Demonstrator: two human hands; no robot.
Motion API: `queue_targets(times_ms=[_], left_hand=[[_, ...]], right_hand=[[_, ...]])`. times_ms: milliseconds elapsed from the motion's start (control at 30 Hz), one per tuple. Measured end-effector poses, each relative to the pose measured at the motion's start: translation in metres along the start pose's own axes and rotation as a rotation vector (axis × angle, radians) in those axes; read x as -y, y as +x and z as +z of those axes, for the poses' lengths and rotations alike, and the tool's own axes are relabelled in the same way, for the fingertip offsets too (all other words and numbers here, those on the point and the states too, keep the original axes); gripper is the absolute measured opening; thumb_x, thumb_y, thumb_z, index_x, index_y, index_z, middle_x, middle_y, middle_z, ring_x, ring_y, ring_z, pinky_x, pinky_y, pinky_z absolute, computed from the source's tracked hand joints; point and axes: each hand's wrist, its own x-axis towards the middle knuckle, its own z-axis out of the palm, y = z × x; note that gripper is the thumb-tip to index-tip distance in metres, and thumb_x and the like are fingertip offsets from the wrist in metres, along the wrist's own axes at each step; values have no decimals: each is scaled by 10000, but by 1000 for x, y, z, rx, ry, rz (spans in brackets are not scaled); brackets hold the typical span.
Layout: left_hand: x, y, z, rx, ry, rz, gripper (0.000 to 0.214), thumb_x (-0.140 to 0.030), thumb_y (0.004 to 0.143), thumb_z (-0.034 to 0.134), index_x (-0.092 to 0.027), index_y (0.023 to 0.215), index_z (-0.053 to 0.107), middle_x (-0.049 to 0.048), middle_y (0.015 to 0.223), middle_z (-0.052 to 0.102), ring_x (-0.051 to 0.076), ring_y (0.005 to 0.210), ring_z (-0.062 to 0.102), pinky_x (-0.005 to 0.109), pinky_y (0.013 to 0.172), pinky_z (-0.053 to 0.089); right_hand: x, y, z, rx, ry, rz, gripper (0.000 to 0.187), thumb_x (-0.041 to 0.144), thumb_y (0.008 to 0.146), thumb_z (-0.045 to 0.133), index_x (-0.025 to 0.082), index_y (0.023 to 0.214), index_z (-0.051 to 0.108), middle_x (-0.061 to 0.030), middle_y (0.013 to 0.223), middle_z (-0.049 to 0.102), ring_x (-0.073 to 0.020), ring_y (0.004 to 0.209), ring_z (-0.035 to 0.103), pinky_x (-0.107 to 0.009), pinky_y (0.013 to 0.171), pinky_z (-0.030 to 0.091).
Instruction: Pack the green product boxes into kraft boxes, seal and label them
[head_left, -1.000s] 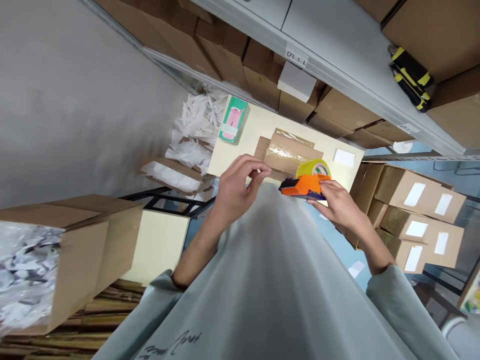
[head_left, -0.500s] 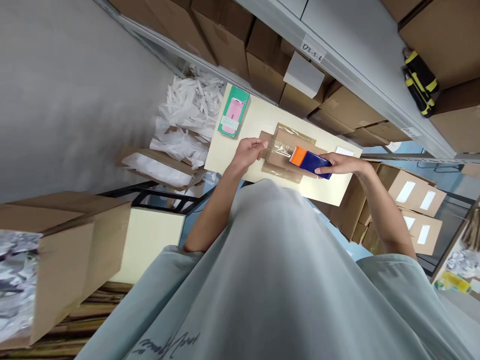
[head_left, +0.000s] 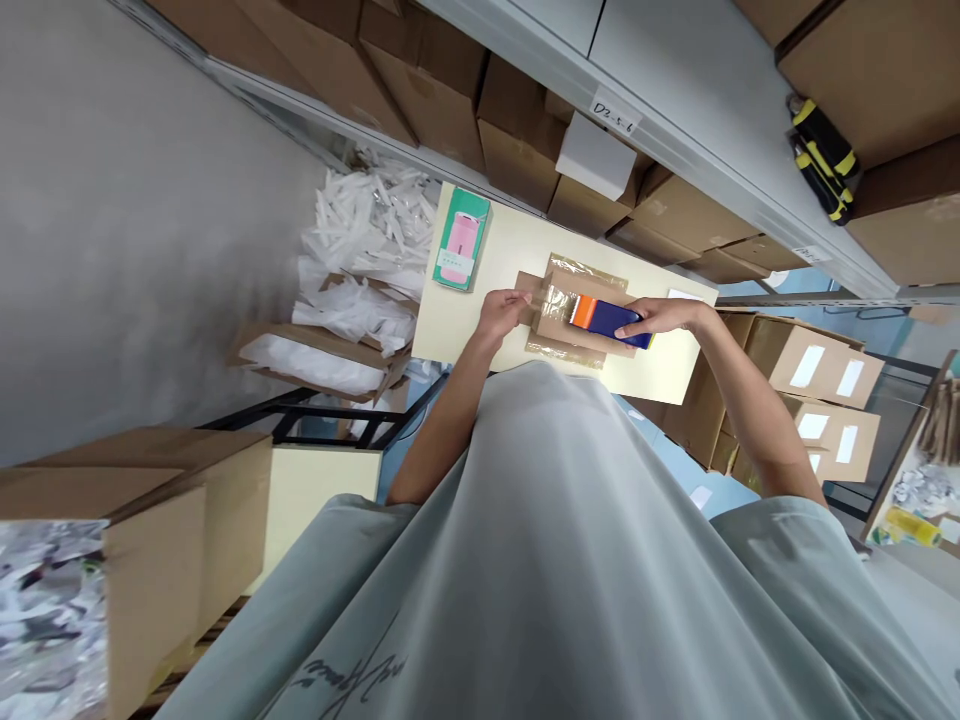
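Note:
A flat cardboard box lies on the cream tabletop, with shiny brown tape along its two long sides. My right hand grips a dark blue tape dispenser with an orange head, held low over the box's right part. From that head a strip of clear tape runs left across the box. At the box's left end, the fingers of my left hand are pinched together on the strip's end, near a small cardboard flap. The fingertips are small, and their exact contact is hard to see.
A green box with a pink picture lies at the table's left end. Cardboard boxes line the shelf behind. White paper scraps heap at the left. Stacked cartons stand right. Yellow-black tools lie on the upper shelf.
The tape dispenser has come slightly left and lower toward the box, and the tape strip now lies closer to the cardboard. My left hand stays at the box's left end. The view has shifted slightly.

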Motion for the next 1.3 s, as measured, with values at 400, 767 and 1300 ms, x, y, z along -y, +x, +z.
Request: queue_targets(times_ms=[400, 767, 1300], left_hand=[[33, 33, 17, 13, 26, -32, 407, -297, 810, 957, -155, 1154, 792, 20, 812, 734, 155, 754, 666, 280, 732, 548], [21, 2, 34, -194, 360, 262, 261, -381, 754, 987, -201, 869, 837, 51, 889, 845, 255, 898, 791, 359, 927, 609], [35, 15, 43, -299, 392, 309, 188, -272, 739, 928, -144, 830, 826, 58, 857, 808, 172, 758, 692, 274, 707, 538]], right_hand=[[-3, 5, 6, -32, -82, -23, 661, 777, 674, 924, 177, 849, 708, 10, 770, 660, -156, 736, 534, -314, 702, 439], [1, 1, 9, 18, -110, -22, 713, 866, 674, 869, 178, 818, 748, -38, 779, 727, -216, 805, 639, -352, 820, 501], [-125, -137, -33, 82, -82, 192, 598, 693, 1000, 706, 119, 941, 861, -152, 999, 848, -264, 994, 750, -408, 936, 530]])
